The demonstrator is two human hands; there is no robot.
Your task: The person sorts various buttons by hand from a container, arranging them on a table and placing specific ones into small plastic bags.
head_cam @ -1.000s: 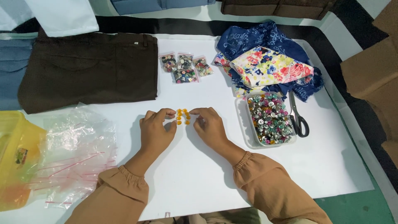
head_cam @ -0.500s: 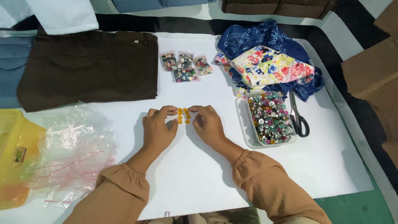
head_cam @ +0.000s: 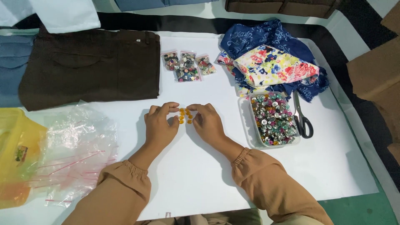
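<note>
Both hands work at gathering a small cluster of orange buttons (head_cam: 185, 116) on the white bench (head_cam: 208, 175); the left hand (head_cam: 160, 127) and right hand (head_cam: 207, 121) flank it, palms down, fingertips curled inward, touching buttons but clasping none; judged next: careful nudging inward, since they slide easily; a tray of mixed buttons (head_cam: 273, 118) sits right.

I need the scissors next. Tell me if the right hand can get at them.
Probably yes. The scissors lie uncovered on the sheet beside the tray, which sits between them and the right hand; reaching over it looks easy.
</note>
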